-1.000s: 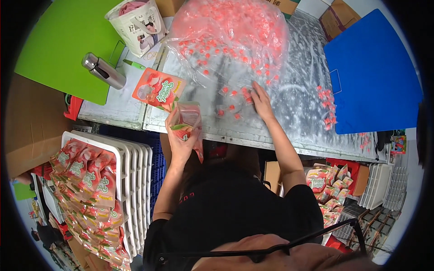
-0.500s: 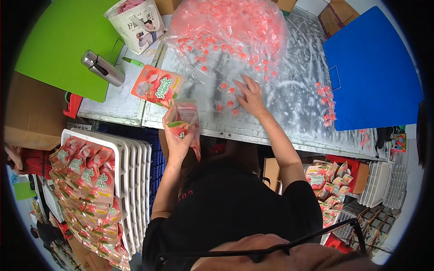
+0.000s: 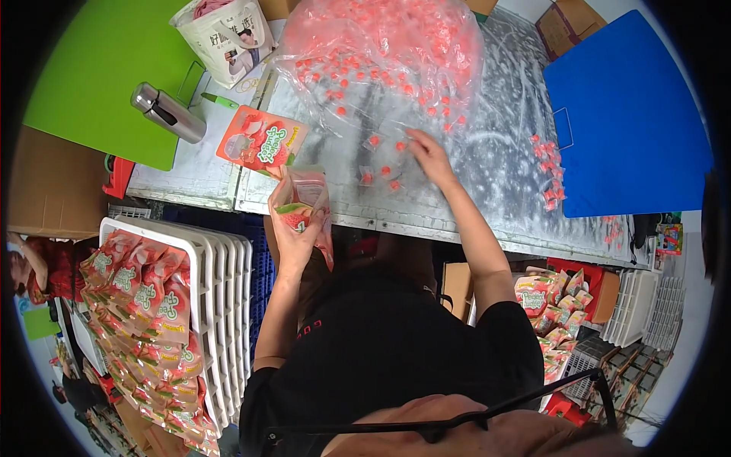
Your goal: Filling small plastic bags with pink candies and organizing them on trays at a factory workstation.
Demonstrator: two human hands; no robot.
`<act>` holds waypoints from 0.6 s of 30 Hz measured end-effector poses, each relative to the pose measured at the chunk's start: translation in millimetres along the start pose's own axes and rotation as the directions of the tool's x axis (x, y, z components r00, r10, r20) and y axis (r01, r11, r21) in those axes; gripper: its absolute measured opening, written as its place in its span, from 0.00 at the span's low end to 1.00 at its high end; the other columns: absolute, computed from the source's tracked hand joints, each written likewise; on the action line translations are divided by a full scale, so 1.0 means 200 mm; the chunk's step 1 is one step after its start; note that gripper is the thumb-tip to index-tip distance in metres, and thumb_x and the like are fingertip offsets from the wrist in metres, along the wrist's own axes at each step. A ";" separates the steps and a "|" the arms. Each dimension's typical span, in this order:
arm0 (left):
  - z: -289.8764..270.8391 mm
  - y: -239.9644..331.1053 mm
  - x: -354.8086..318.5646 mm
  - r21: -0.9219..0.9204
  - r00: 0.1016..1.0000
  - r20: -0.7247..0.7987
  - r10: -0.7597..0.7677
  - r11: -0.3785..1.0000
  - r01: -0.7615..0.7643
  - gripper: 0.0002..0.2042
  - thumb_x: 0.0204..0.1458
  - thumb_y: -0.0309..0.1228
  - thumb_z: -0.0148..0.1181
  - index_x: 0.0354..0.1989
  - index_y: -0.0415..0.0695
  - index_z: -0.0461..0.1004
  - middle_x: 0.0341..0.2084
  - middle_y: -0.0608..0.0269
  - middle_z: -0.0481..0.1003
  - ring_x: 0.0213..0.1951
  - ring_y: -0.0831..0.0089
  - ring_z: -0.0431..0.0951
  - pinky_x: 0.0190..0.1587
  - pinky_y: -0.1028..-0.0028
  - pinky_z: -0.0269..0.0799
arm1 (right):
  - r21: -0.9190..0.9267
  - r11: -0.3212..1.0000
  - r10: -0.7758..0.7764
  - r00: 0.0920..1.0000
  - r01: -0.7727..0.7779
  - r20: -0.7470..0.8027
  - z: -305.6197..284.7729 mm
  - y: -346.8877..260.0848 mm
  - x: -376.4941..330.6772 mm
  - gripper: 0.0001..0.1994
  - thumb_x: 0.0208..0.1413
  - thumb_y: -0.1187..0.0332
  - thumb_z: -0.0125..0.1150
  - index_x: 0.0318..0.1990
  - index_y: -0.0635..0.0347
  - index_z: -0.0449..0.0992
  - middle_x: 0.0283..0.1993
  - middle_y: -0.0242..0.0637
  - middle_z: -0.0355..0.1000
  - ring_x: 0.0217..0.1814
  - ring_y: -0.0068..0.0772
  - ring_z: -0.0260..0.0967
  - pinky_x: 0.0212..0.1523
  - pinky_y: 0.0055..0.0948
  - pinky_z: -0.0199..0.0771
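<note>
Fingers (image 3: 283,204) around upright pouch (image 3: 303,207), mouth up.

Packing station in a small snack workshop or stockroom. Metal worktable (image 3: 487,206); big clear bag of wrapped red candies (image 3: 381,53) just beyond the right hand (image 3: 426,156). White trays (image 3: 221,289) of filled pouches (image 3: 145,305) below the left hand (image 3: 293,228). Cardboard boxes (image 3: 575,19), white crates (image 3: 632,305) at edges.

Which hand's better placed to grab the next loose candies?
Right. The right hand already rests among the loose candies on the table; the left hand is occupied holding the open pouch.
</note>
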State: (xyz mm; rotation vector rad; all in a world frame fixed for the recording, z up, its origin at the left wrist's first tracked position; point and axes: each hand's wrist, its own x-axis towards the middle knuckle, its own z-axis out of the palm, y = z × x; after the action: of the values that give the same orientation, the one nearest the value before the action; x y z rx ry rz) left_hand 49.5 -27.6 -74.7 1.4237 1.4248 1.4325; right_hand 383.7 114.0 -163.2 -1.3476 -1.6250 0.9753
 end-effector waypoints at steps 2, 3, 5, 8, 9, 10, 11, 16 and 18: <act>0.00 0.00 -0.01 0.015 1.000 0.006 -0.004 1.000 0.004 0.34 0.45 0.19 0.67 0.63 0.35 0.59 0.54 0.55 0.67 0.56 0.68 0.67 0.60 0.69 0.62 | 0.191 0.979 0.082 0.995 -0.070 -0.059 -0.07 -0.09 0.01 0.20 0.65 0.66 0.54 0.63 0.57 0.70 0.63 0.36 0.70 0.68 0.32 0.62 0.70 0.32 0.54; 0.01 0.03 0.00 -0.066 0.997 0.022 -0.072 0.995 0.073 0.37 0.43 0.17 0.66 0.64 0.35 0.58 0.56 0.55 0.64 0.57 0.68 0.66 0.62 0.69 0.61 | 0.376 0.919 0.170 0.979 -0.117 -0.111 -0.12 -0.12 0.01 0.21 0.65 0.66 0.53 0.64 0.62 0.68 0.63 0.35 0.70 0.67 0.31 0.62 0.69 0.28 0.55; 0.02 0.04 0.01 -0.149 0.989 0.050 -0.136 0.979 0.142 0.39 0.40 0.15 0.65 0.66 0.36 0.56 0.58 0.56 0.61 0.59 0.67 0.65 0.64 0.68 0.60 | 0.494 0.861 0.193 0.976 -0.118 -0.103 -0.15 -0.01 0.00 0.22 0.67 0.66 0.49 0.64 0.68 0.66 0.64 0.35 0.70 0.67 0.30 0.62 0.68 0.28 0.56; 0.02 0.02 0.01 -0.075 0.993 0.031 -0.117 0.990 0.119 0.39 0.40 0.16 0.64 0.65 0.36 0.57 0.57 0.56 0.62 0.57 0.68 0.66 0.63 0.69 0.61 | 0.359 0.932 0.093 0.991 -0.053 -0.096 -0.14 0.03 -0.01 0.24 0.65 0.65 0.52 0.66 0.61 0.65 0.63 0.34 0.71 0.67 0.29 0.63 0.69 0.28 0.55; 0.01 0.00 0.01 -0.028 0.996 0.015 -0.084 0.996 0.084 0.36 0.42 0.18 0.66 0.63 0.35 0.59 0.54 0.56 0.66 0.54 0.69 0.68 0.60 0.70 0.63 | 0.219 0.971 0.110 0.991 -0.090 -0.080 -0.11 0.02 -0.03 0.23 0.64 0.65 0.53 0.66 0.58 0.66 0.65 0.35 0.69 0.68 0.32 0.61 0.70 0.31 0.54; 0.00 -0.01 0.00 0.021 0.999 0.000 -0.050 0.999 0.050 0.33 0.45 0.20 0.68 0.61 0.35 0.60 0.50 0.57 0.69 0.51 0.70 0.70 0.57 0.70 0.65 | 0.075 0.989 0.129 0.989 -0.124 -0.067 -0.08 0.01 -0.04 0.23 0.64 0.66 0.53 0.66 0.55 0.66 0.67 0.36 0.66 0.70 0.36 0.59 0.71 0.35 0.52; 0.00 -0.03 0.00 0.024 0.999 -0.003 -0.050 0.998 0.050 0.33 0.45 0.20 0.68 0.61 0.35 0.60 0.50 0.57 0.69 0.51 0.70 0.70 0.57 0.70 0.65 | 0.076 0.989 0.128 0.990 -0.123 -0.064 -0.07 0.00 -0.03 0.23 0.64 0.66 0.53 0.66 0.55 0.66 0.67 0.36 0.66 0.70 0.36 0.59 0.71 0.35 0.52; -0.01 -0.01 0.01 0.072 1.000 -0.004 0.009 0.997 -0.009 0.32 0.45 0.20 0.69 0.60 0.35 0.61 0.46 0.60 0.70 0.47 0.72 0.70 0.54 0.72 0.66 | -0.630 0.656 -0.299 0.910 0.415 0.287 0.03 -0.25 0.07 0.27 0.56 0.67 0.61 0.65 0.36 0.69 0.74 0.34 0.55 0.75 0.46 0.50 0.72 0.48 0.50; 0.00 -0.01 0.01 0.083 1.000 -0.005 0.003 0.997 -0.002 0.32 0.45 0.20 0.69 0.60 0.35 0.61 0.45 0.61 0.70 0.46 0.73 0.70 0.53 0.72 0.66 | -0.610 0.619 -0.296 0.867 0.494 0.402 0.09 -0.26 0.12 0.28 0.56 0.68 0.61 0.65 0.37 0.68 0.73 0.34 0.56 0.74 0.45 0.50 0.71 0.48 0.50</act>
State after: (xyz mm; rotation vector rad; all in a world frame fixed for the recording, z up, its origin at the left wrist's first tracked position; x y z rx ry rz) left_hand 47.8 -25.3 -74.9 1.4743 1.5025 1.3939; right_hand 344.2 128.8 -121.3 -1.2302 -2.5391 0.2403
